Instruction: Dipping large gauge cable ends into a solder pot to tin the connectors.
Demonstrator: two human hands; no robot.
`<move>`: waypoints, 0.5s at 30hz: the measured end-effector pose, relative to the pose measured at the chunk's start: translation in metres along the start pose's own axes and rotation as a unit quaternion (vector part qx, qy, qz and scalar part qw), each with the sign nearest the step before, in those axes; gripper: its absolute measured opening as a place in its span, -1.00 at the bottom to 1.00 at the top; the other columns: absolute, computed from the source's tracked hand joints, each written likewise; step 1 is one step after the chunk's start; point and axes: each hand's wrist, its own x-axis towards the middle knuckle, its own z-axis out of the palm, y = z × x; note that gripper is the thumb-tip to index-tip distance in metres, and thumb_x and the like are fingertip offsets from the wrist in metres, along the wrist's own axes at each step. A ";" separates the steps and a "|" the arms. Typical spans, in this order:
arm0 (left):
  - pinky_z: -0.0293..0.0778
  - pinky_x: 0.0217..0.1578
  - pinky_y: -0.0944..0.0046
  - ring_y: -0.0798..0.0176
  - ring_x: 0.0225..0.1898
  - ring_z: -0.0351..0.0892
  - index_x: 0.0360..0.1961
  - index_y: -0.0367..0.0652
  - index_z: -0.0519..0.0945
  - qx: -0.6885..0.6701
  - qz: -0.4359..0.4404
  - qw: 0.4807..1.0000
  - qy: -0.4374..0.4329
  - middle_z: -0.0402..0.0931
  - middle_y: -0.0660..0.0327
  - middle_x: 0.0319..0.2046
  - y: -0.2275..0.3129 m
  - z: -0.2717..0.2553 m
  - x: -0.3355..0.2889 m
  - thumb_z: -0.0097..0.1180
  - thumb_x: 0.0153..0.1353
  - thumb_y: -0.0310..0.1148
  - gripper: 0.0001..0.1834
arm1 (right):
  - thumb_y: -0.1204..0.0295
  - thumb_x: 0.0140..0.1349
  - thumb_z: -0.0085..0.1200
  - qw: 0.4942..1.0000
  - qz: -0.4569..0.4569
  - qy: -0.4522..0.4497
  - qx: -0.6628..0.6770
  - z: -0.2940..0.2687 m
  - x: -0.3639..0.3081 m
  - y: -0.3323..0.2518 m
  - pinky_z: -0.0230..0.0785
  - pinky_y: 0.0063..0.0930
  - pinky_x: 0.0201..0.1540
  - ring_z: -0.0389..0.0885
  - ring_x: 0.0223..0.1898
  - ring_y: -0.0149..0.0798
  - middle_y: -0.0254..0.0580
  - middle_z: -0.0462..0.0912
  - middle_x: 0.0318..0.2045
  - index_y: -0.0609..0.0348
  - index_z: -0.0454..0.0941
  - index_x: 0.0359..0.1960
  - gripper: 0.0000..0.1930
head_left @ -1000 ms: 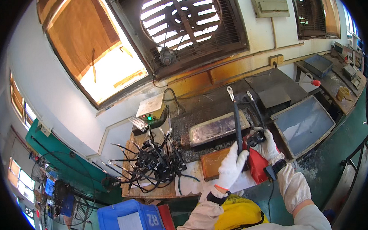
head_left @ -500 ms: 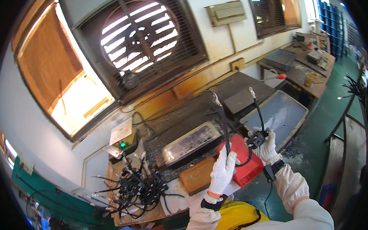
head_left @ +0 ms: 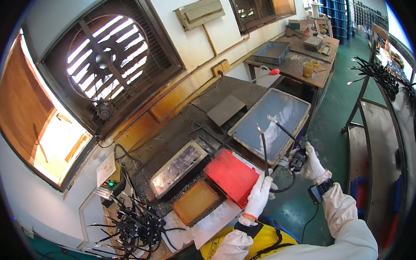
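Observation:
In my gloved left hand (head_left: 259,194) a black cable (head_left: 265,151) stands upright, its bare metal tip pointing up. My gloved right hand (head_left: 312,164) grips a black plastic connector block (head_left: 298,160) from which a second black cable end (head_left: 286,131) slants up and left. A loop of cable hangs between the two hands, joining the block to the left hand's cable. Both metal tips sit in front of a large grey-blue tray (head_left: 244,128). Close to the left hand is a red tray (head_left: 230,175).
Left of the red tray stand a rectangular pot of shiny metal (head_left: 178,168) and a tray of amber-brown material (head_left: 196,203). A tangled heap of black cables (head_left: 136,229) lies at the bench's left. On the right, a metal rack (head_left: 370,124) carries more cables (head_left: 385,75).
My view has swung right, so the bench appears further left. Both hands have moved right past the red tray, still holding the cable and block; the cable tips now show before the grey-blue tray.

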 end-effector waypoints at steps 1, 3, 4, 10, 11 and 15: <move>0.41 -0.46 0.46 0.45 -0.55 0.43 0.16 -0.06 0.34 -0.016 -0.038 0.999 -0.015 0.51 0.26 -0.45 -0.003 0.005 0.001 -0.20 0.31 -0.12 -0.55 | -0.17 0.22 -0.25 1.000 0.004 0.004 0.000 -0.002 -0.004 -0.003 0.49 -0.03 -0.43 0.58 -0.42 -0.11 -0.13 0.54 -0.41 0.15 0.43 -0.32 -0.44; 0.42 -0.47 0.44 0.45 -0.55 0.42 0.14 -0.04 0.36 -0.046 -0.086 0.994 -0.046 0.50 0.25 -0.42 -0.015 0.012 0.001 -0.18 0.30 -0.10 -0.55 | -0.15 0.23 -0.21 0.995 0.022 0.081 -0.058 -0.003 -0.011 -0.009 0.49 -0.07 -0.45 0.57 -0.45 -0.15 -0.17 0.53 -0.44 0.10 0.39 -0.34 -0.49; 0.42 -0.47 0.44 0.45 -0.55 0.42 0.14 -0.04 0.36 -0.047 -0.091 0.994 -0.045 0.50 0.25 -0.42 -0.024 0.016 0.001 -0.18 0.30 -0.10 -0.55 | -0.15 0.23 -0.21 0.994 0.026 0.084 -0.058 -0.008 -0.013 -0.008 0.49 -0.07 -0.45 0.57 -0.45 -0.15 -0.17 0.53 -0.44 0.10 0.39 -0.34 -0.49; 0.41 -0.47 0.42 0.43 -0.53 0.40 0.11 -0.01 0.38 -0.140 -0.162 0.975 -0.051 0.49 0.25 -0.37 -0.049 0.029 0.006 -0.18 0.30 -0.08 -0.57 | -0.08 0.21 -0.08 0.988 0.029 0.090 -0.124 -0.036 -0.011 -0.012 0.50 -0.15 -0.49 0.57 -0.51 -0.21 -0.24 0.51 -0.46 0.04 0.32 -0.24 -0.56; 0.41 -0.47 0.42 0.43 -0.53 0.40 0.11 -0.01 0.38 -0.141 -0.163 0.975 -0.049 0.49 0.25 -0.37 -0.051 0.030 0.007 -0.18 0.30 -0.08 -0.57 | -0.08 0.21 -0.08 0.988 0.032 0.091 -0.124 -0.037 -0.010 -0.011 0.50 -0.15 -0.49 0.57 -0.51 -0.21 -0.24 0.51 -0.46 0.04 0.32 -0.24 -0.56; 0.40 -0.46 0.42 0.43 -0.51 0.40 0.11 0.01 0.39 -0.151 -0.181 0.971 -0.046 0.48 0.26 -0.35 -0.058 0.030 0.011 -0.17 0.29 -0.07 -0.57 | -0.18 0.19 -0.16 0.969 0.022 0.115 -0.220 -0.041 -0.006 -0.010 0.53 -0.21 -0.53 0.59 -0.49 -0.33 -0.32 0.54 -0.44 0.04 0.39 -0.19 -0.48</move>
